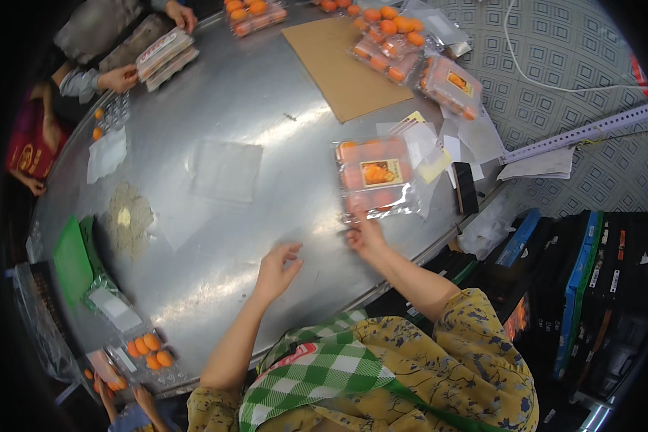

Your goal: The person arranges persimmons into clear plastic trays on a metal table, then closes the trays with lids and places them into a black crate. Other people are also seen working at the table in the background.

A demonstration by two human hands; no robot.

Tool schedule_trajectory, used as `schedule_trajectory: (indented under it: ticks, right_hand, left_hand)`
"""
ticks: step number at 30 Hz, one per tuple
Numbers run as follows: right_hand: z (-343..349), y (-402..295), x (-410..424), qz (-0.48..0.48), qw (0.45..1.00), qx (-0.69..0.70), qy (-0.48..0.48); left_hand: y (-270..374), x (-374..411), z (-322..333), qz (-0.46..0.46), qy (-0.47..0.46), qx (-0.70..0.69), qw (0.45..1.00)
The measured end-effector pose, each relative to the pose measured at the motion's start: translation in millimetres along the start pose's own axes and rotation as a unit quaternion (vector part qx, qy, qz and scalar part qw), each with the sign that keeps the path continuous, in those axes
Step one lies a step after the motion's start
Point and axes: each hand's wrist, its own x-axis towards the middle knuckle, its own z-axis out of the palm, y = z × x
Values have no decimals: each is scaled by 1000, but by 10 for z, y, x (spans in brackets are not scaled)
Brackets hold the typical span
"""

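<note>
My right hand (366, 236) is at the near edge of a clear plastic clamshell pack of orange fruit (377, 175), its fingertips touching the rim. The pack lies flat on the metal table (281, 178) and bears a printed label with a fruit picture. Left of it, my left hand (279, 270) hovers over bare metal with fingers apart and nothing in them. Beyond the pack's right side lie label sheets (429, 154) and loose papers.
A flat cardboard sheet (345, 70), stacked fruit packs (452, 83) and a phone (466, 188) are at the right. A co-worker's hands (120, 79) hold stacked packs (167, 56) at the upper left. Black crates (610, 259) stand beside the table; another person's hands (146, 400) are at the lower left.
</note>
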Motion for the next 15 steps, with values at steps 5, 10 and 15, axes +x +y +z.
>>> schedule_trajectory:
  ticks: [5,10,15]
  right_hand:
    - [534,1052,-500,147,977,45,-150]
    - [907,1549,-1042,295,893,-60,-335]
    - [846,806,-1059,-215,786,-453,-361]
  left_hand:
    - [-262,-231,-159,-53,107,-38,992]
    - [-622,-643,-347,-90,214,-53,971]
    - [-813,-982,-295,-180,250,-136,942]
